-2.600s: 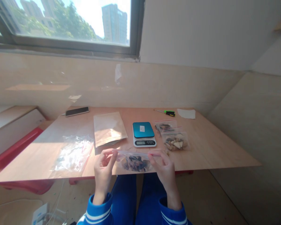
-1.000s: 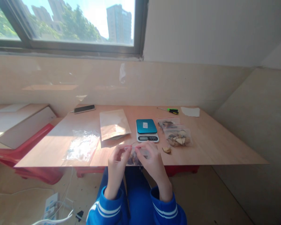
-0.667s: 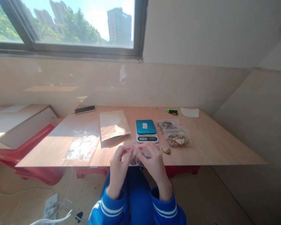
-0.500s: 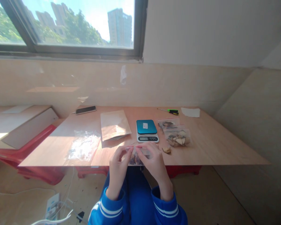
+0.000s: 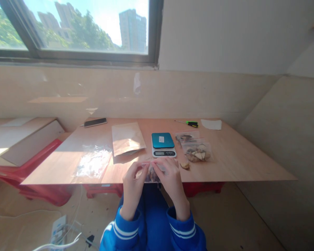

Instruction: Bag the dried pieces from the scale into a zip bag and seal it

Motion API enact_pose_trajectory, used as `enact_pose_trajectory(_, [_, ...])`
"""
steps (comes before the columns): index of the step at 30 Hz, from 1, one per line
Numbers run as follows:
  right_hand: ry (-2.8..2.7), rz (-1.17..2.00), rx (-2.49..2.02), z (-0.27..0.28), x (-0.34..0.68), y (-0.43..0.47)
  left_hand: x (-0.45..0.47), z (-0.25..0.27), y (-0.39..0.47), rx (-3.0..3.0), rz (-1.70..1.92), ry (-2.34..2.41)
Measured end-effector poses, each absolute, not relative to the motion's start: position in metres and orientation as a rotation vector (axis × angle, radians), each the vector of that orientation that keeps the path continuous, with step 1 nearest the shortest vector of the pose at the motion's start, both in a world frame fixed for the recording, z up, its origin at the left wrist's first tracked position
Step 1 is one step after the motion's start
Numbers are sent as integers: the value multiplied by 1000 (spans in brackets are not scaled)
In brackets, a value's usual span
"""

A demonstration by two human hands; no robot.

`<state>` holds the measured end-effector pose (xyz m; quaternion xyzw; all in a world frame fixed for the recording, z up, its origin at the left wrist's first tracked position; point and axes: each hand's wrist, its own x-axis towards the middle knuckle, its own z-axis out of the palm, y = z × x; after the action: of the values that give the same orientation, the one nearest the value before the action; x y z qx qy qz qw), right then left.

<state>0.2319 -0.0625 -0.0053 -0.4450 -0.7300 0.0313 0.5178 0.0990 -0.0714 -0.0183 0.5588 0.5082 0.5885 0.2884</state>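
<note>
A small clear zip bag (image 5: 151,176) with dark dried pieces inside is at the table's front edge, partly covered by my fingers. My left hand (image 5: 135,177) pinches its top edge between thumb and forefinger. Close beside it, my right hand (image 5: 167,174) pinches the same edge, the fingertips of both hands nearly meeting. Just beyond the hands stands a kitchen scale (image 5: 163,142) with a blue plate and a white base. A loose dried slice (image 5: 185,166) lies right of my right hand. Behind it is a zip bag of pale dried slices (image 5: 199,153), overlapping a bag of darker pieces (image 5: 186,136).
Left on the wooden table (image 5: 225,167) lie a brown paper pouch (image 5: 127,137) and a stack of clear plastic bags (image 5: 92,163). A phone (image 5: 95,122), a screwdriver (image 5: 192,124) and a white paper piece (image 5: 211,124) are along the back. Red stools (image 5: 45,193) stand underneath.
My right hand's fingertips have shifted slightly left along the bag's top edge, closer to the left hand. The view has moved a little; the other things stay in place.
</note>
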Motion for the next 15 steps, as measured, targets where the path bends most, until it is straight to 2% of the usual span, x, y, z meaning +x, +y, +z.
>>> enact_pose_trajectory(15, [-1705, 45, -1178, -23, 216, -57, 103, -22, -70, 1714, 1622, 1495])
